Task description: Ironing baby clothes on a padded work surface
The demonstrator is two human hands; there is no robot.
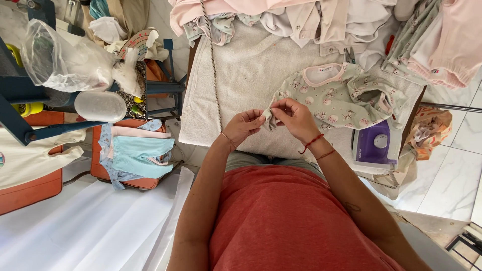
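A: Two hands on one garment. The person's left hand (pixel 244 125) and right hand (pixel 293 118) meet over the white towel-covered board (pixel 241 80), fingers pinched narrow on a small fold of the printed baby garment (pixel 341 98).

B: Where's the rest of it rel. to the board?

A: Spread flat on the board, right of the hands, pale green w/ small animal print and pink neck trim. The pinched bit is its left end, lifted just off the board.

B: Other stuff near the board?

A: Purple iron (pixel 374 143) at the board's right edge, just below the garment. Pile of pale clothes (pixel 321 20) along the board's far end. Left of the board, well apart, an orange case (pixel 100 170) w/ folded blue and pink clothes (pixel 135 150) on it.

B: Wrists?

A: Red cords on the right wrist, a thin band on the left.
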